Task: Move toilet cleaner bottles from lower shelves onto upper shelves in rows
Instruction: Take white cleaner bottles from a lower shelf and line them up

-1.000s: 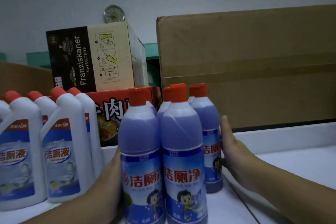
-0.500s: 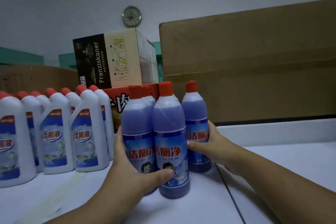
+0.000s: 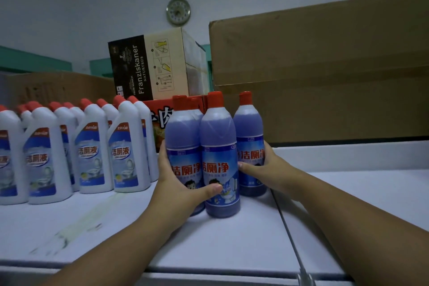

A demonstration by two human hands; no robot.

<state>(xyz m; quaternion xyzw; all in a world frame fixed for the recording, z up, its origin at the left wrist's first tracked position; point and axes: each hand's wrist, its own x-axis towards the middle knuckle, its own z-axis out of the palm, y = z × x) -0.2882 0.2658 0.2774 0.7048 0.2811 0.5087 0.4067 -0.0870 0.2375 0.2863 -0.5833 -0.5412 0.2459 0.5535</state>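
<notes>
A tight cluster of purple toilet cleaner bottles (image 3: 218, 146) with red caps and blue labels stands upright on the white top shelf (image 3: 209, 246). My left hand (image 3: 176, 190) wraps the cluster's left side, its thumb across the front bottle's label. My right hand (image 3: 267, 167) presses against the rightmost purple bottle (image 3: 249, 137). To the left stand rows of white angled-neck cleaner bottles (image 3: 127, 146) with red caps.
Behind the bottles sit a red printed carton (image 3: 160, 114) with a Franziskaner box (image 3: 157, 65) on top, and a large brown cardboard box (image 3: 325, 72) to the right. Another brown box (image 3: 60, 88) stands back left. A seam (image 3: 287, 234) divides the shelf panels.
The purple bottle cluster has slid farther back on the shelf between both hands. My left hand came around to the front, its thumb now on the front bottle.
</notes>
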